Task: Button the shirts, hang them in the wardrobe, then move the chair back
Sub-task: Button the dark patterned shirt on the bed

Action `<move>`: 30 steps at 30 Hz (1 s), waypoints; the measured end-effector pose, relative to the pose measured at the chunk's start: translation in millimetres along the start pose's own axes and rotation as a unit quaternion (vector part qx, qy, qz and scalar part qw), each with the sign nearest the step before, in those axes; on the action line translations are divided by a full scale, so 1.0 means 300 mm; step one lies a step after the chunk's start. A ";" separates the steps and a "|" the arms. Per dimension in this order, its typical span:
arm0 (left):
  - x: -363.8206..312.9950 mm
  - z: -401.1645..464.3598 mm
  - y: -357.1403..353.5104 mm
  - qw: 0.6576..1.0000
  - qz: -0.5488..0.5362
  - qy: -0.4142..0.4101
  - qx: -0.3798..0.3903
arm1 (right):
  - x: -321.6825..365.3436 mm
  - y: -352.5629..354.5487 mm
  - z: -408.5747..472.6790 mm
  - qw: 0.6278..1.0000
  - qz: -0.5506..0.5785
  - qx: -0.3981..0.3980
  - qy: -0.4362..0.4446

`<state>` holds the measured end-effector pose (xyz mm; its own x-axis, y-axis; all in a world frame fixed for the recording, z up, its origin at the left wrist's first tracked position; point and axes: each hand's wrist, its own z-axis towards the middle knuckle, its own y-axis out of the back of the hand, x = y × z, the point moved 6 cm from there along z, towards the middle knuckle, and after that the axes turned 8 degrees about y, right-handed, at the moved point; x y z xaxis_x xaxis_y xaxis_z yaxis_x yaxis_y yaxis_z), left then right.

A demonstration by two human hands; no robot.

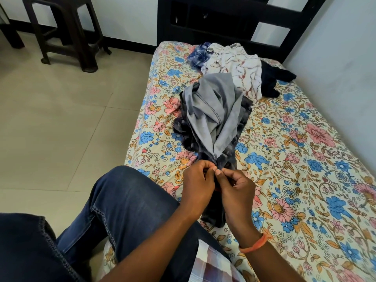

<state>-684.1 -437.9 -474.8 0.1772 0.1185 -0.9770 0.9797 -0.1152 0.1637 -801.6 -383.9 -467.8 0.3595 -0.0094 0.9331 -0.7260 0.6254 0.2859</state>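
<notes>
Off to the far left, on the tiled floor, a dark plastic stool stands near the wall, well apart from the bed. My jeans-clad leg comes in from the lower left and rests over the near left corner of the bed, whose floral bedsheet covers the whole mattress. My left hand is just past my knee, fingers curled, thumb and forefinger pinching the edge of the grey shirt at its near end. That shirt, pale grey inside and dark mottled grey outside, lies bunched along the left half of the bed and runs from my hands toward the headboard. My right hand touches the left one, its fingertips also pinching the same bit of cloth right beside my left thumb; whether a button sits between them I cannot tell. An orange band circles my right wrist. Beyond the grey shirt, near the head edge of the bed, lies a heap: a blue checked shirt on the left, a white patterned shirt touching it in the middle, and a black garment to the right, close to the wall-side edge. The dark headboard rises behind them.
</notes>
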 end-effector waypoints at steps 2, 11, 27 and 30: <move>0.004 0.006 0.004 1.000 -0.006 0.007 0.002 | -0.010 -0.007 -0.002 0.999 0.037 0.000 -0.038; 0.003 0.019 0.008 0.999 -0.030 0.030 0.027 | -0.032 -0.003 0.024 0.976 0.162 0.083 -0.123; -0.002 0.027 -0.015 0.998 0.008 0.014 0.055 | -0.020 0.021 0.054 0.996 -0.075 0.032 0.045; 0.026 0.048 -0.004 0.997 -0.011 0.055 0.058 | -0.024 0.017 0.051 0.996 -0.059 0.043 0.041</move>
<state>-685.3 -451.0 -484.6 0.1716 0.2290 -0.9582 0.9673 -0.2236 0.1198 -817.0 -392.7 -469.8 0.4895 -0.0139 0.8719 -0.7222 0.5540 0.4142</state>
